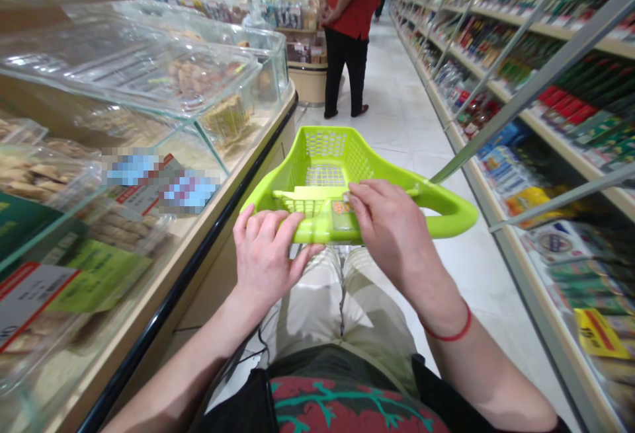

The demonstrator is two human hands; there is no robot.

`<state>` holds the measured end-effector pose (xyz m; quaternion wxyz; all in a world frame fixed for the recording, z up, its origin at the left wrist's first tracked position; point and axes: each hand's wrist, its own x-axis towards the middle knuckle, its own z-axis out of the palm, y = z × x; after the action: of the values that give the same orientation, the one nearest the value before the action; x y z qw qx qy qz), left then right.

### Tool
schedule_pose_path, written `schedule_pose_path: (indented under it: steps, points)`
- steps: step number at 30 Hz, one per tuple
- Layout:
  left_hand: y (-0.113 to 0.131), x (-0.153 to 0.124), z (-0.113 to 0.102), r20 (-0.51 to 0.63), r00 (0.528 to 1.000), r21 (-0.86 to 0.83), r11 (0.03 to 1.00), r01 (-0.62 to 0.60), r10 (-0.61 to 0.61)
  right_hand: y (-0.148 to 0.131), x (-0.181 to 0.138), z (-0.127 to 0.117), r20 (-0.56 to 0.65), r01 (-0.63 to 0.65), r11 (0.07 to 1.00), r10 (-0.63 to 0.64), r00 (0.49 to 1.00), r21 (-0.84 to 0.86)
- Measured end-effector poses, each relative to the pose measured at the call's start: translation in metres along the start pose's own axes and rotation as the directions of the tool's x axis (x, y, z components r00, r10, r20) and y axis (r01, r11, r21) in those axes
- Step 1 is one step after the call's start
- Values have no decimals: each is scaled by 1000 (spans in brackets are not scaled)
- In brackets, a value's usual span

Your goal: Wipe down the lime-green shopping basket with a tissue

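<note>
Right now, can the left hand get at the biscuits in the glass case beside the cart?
Probably not directly. The left hand grips the green cart, and the biscuits lie under a shut clear lid that looks in the way.

lime-green plastic shopping cart [342, 168]: 1 | hand: 2, left hand [262, 258], right hand [391, 228] | red string bracelet [449, 334]: 1 | bystander in red shirt [350, 30]: 1
</note>
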<state>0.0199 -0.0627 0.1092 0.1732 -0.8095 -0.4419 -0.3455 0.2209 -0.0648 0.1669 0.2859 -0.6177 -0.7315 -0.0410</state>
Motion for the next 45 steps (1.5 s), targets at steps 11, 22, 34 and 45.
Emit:
schedule_pose_path:
  steps: [11,22,34,45]
  points:
    - [-1,0,-1,14,1000,8,1000,-11,11,8,-19,0,-96,155,988,-152,984,25]
    - [-1,-2,0,4,1000,-25,1000,-1,1,-16,-41,10,-210,191,982,-185,960,6]
    - [-3,-1,-3,6,1000,-29,1000,-7,7,41,-69,2,-303,257,966,-244,921,5]
    - [13,7,-11,121,993,-48,999,-1,7,-16,-52,20,-303,362,932,-337,892,31]
